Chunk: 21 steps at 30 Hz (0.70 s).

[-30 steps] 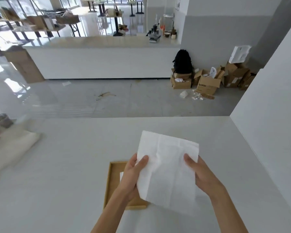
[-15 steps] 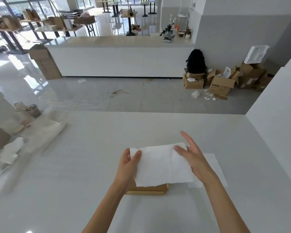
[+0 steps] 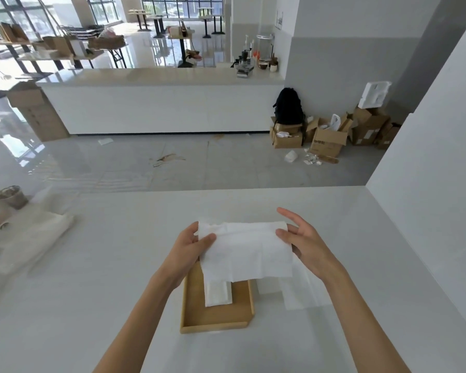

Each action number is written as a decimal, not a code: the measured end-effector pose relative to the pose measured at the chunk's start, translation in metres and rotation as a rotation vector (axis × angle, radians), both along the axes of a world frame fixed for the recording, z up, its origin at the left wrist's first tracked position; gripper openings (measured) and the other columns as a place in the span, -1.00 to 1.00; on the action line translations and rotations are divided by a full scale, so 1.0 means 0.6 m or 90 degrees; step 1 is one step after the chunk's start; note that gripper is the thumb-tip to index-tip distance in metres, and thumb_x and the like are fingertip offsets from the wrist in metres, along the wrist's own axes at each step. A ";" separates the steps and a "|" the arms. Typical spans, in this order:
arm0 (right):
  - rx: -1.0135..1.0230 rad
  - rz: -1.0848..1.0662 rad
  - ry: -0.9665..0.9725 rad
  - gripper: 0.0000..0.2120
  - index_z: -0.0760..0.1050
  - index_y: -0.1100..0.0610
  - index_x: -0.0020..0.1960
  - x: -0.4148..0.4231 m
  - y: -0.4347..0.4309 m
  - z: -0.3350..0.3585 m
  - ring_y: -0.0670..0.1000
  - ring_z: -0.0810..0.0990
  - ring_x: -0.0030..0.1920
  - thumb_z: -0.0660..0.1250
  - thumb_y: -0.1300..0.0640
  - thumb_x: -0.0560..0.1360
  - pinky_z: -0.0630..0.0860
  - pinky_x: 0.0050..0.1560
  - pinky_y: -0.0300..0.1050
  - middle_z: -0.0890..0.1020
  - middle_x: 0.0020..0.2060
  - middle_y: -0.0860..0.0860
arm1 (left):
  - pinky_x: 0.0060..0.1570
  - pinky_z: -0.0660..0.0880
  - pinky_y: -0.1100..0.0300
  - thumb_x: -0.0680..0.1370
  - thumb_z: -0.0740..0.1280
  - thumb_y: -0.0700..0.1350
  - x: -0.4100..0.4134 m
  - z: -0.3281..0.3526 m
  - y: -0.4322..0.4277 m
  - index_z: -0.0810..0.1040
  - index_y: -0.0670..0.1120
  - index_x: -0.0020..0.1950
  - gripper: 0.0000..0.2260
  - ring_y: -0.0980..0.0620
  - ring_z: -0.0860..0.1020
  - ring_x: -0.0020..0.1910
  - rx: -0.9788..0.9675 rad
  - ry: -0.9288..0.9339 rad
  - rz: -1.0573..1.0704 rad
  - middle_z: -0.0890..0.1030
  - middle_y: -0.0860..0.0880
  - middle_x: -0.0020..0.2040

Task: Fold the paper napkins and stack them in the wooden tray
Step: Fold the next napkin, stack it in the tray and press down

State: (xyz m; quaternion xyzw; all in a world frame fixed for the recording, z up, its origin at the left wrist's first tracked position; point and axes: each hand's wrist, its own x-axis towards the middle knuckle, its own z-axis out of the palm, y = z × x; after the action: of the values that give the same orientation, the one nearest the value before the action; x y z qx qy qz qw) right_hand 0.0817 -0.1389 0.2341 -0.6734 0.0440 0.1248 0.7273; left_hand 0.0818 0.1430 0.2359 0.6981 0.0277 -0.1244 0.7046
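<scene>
I hold a white paper napkin, folded over on itself, in the air above the wooden tray. My left hand pinches its left edge between thumb and fingers. My right hand pinches its right edge with the thumb on top, and the index finger sticks out straight. A narrow folded napkin lies inside the tray near its far end, partly hidden by the held napkin. Flat unfolded napkins lie on the white counter just right of the tray.
The white counter stretches left to a pale cloth bag and cups at the far left edge. A white wall bounds the counter on the right. Beyond the counter's far edge is open floor.
The napkin went from hanging upright and unfolded to being folded over and held flat and horizontal above the tray. Both hands moved farther from me, and the view tilted down a little.
</scene>
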 end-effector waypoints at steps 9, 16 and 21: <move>0.131 -0.046 -0.068 -0.54 0.51 0.05 0.23 0.051 -0.026 0.018 0.09 0.61 -0.02 0.22 0.53 0.53 0.57 -0.02 -0.05 0.70 -0.04 0.04 | 0.13 0.62 -0.01 0.64 0.24 -0.30 0.047 0.023 -0.006 0.62 -0.15 0.27 -0.74 -0.21 0.64 0.17 -0.113 -0.048 -0.069 0.67 -0.22 0.18; 0.084 -0.108 -0.230 -0.50 0.52 0.04 0.20 0.062 -0.020 0.030 -0.06 0.56 -0.28 0.23 0.50 0.41 0.49 -0.22 -0.11 0.62 -0.37 -0.06 | 0.07 0.58 0.12 0.52 0.05 -0.58 0.049 0.047 -0.031 0.73 -0.09 -0.27 -0.43 -0.07 0.62 0.25 -0.062 -0.223 -0.010 0.69 -0.08 0.20; 0.010 -0.109 -0.289 -0.58 0.58 -0.01 0.18 0.063 -0.019 0.039 0.18 0.59 0.14 0.28 0.46 0.54 0.46 0.16 0.16 0.69 0.13 0.01 | -0.15 0.57 0.18 0.61 0.11 -0.47 0.061 0.064 -0.033 0.68 -0.03 -0.25 -0.50 -0.05 0.66 0.15 -0.106 -0.230 0.032 0.70 -0.07 0.17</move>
State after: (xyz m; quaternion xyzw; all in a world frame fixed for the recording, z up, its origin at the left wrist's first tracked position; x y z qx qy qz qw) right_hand 0.1197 -0.1502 0.2575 -0.6722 -0.0643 -0.0917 0.7319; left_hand 0.1184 0.1229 0.2741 0.6473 -0.0924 0.0183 0.7564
